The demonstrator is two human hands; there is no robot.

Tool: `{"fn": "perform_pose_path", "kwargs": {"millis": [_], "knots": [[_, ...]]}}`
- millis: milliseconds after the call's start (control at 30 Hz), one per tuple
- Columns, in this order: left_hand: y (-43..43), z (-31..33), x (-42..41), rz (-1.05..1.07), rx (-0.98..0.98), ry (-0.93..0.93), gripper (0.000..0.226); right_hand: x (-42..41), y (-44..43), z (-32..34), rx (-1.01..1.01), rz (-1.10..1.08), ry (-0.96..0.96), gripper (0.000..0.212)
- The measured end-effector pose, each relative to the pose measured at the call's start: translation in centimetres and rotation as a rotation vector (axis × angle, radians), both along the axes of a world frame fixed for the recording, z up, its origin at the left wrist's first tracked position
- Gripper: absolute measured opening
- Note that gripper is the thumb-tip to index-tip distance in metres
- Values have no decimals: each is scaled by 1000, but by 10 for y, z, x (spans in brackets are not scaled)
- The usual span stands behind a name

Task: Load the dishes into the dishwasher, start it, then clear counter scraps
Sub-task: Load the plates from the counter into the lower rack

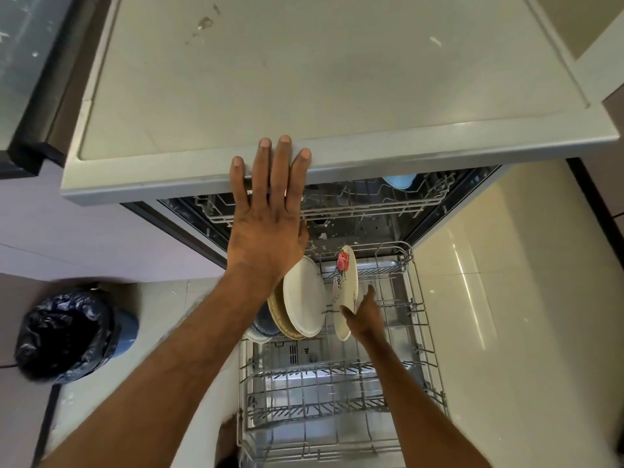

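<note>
One rose-printed cream plate upright in the lower rack
Right hand pinches its rim; left hand lies flat on the counter above; three other plates alongside

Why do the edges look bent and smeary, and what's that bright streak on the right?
Head view: the wide lens skews the counter edge; the bin at left is smeared by motion; light glares in streaks off the glossy floor tiles; the flowered plate is sharp.
</note>
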State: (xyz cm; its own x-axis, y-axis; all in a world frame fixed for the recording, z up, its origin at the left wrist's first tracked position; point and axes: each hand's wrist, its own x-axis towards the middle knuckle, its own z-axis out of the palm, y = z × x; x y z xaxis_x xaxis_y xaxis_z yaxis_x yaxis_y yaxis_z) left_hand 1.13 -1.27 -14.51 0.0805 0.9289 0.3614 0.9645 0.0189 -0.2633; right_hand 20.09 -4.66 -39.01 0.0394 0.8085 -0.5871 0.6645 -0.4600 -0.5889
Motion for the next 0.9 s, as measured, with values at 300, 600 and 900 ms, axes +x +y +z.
{"fn": "perform_pose_path", "kwargs": {"millis": [300,600,900], "knots": [[-22,41,7,30,-285,-56,113,16,-9,101,93,93,-96,78],[-107,109,-18,125,-555,-238,85,-41,-32,255,247,303,42,42],[-232,184,-161,448,-461,-468,83,-223,-100,382,455,556,197,35]]}}
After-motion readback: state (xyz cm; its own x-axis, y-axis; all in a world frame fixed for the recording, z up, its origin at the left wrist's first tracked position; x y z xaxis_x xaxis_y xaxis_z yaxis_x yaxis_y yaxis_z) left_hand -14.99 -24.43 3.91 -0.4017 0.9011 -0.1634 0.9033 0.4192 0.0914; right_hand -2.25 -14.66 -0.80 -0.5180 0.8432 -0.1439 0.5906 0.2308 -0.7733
